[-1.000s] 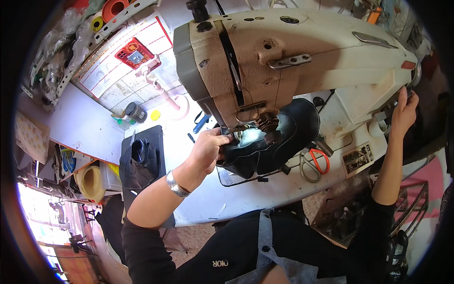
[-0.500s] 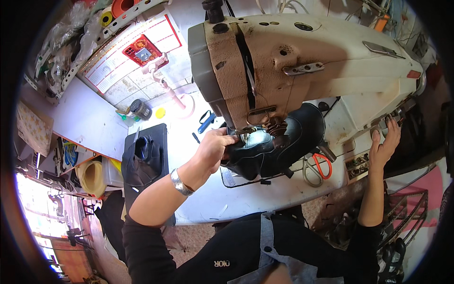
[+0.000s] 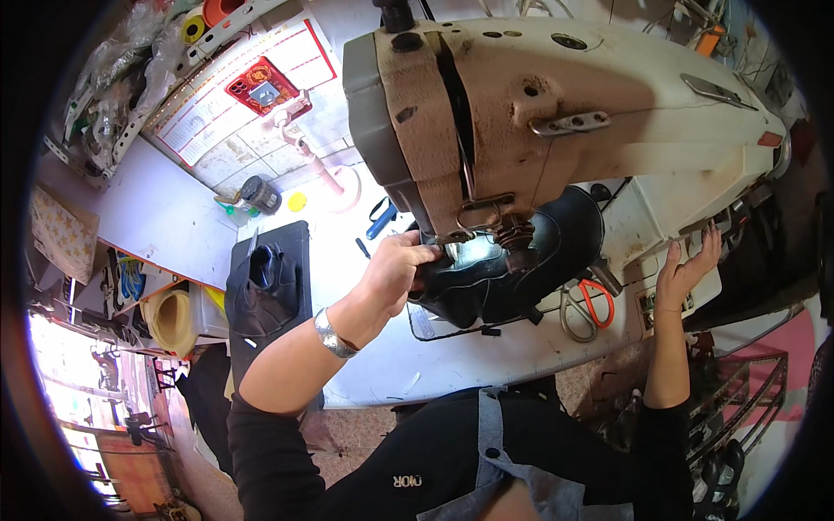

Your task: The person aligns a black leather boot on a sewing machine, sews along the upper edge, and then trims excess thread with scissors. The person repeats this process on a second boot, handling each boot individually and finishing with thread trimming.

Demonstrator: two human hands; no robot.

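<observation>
A large cream industrial sewing machine (image 3: 512,113) stands over the bench, its lamp lighting the spot below the needle. Under its head lies a black leather shoe upper (image 3: 569,230) with stitched seams. My left hand (image 3: 395,273), with a silver cuff on the wrist, pinches the near-left edge of that leather beside the presser foot. Over at the machine's right end, my right hand (image 3: 688,271) is held up with fingers stretched, close to the handwheel area, with nothing in it. Another black upper (image 3: 265,291) stands on a dark mat at the left.
Orange-and-grey scissors (image 3: 588,308) lie right of the leather. Behind my left hand are a small blue tool (image 3: 380,221), a pink phone stand (image 3: 339,187) carrying a red phone (image 3: 263,87), and a dark jar (image 3: 259,195). Below the bench's right end is a metal rack (image 3: 738,399).
My right hand has moved left and slightly down, away from the machine's handwheel end. My left hand keeps its pinch on the leather. The view has shifted slightly.
</observation>
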